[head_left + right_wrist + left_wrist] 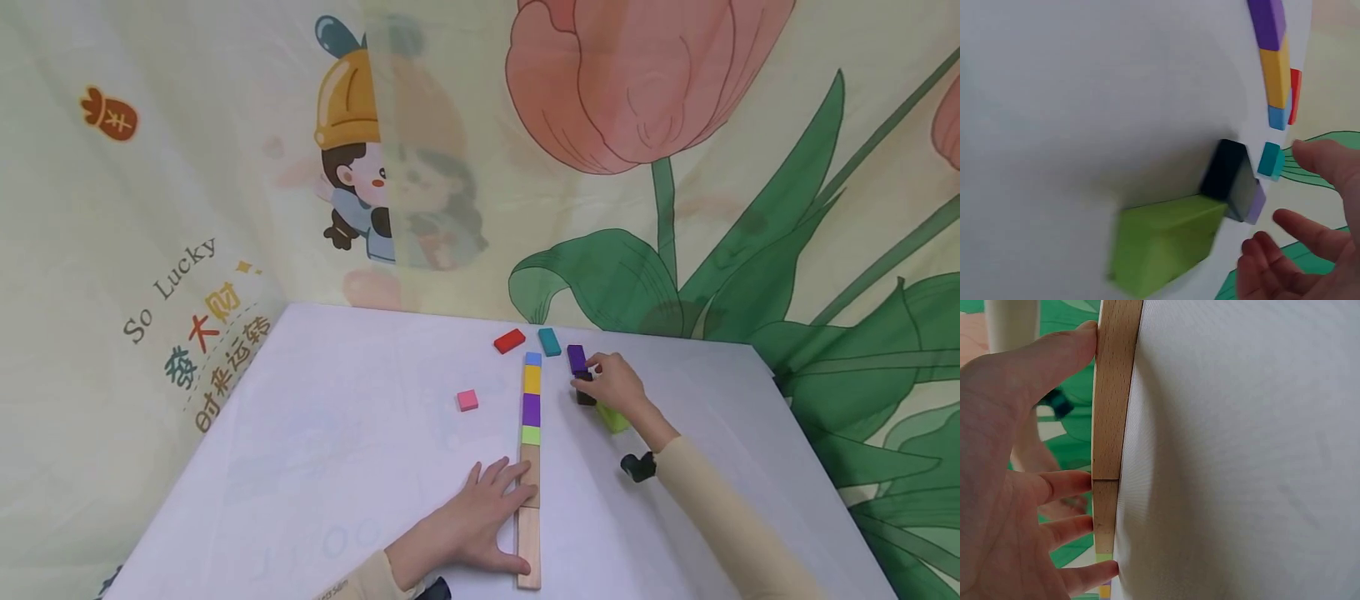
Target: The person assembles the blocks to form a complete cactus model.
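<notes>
Splaying my left hand [482, 517], likely steadying the bare-wood blocks [529, 533], I part my empty right hand [621, 385] by the black block [1225, 170].

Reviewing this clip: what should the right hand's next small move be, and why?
Probably close its thumb and fingers on the loose purple block: the right hand is right by it, digits apart and holding nothing, while the left hand touches the wooden blocks at the row's near end.
</notes>
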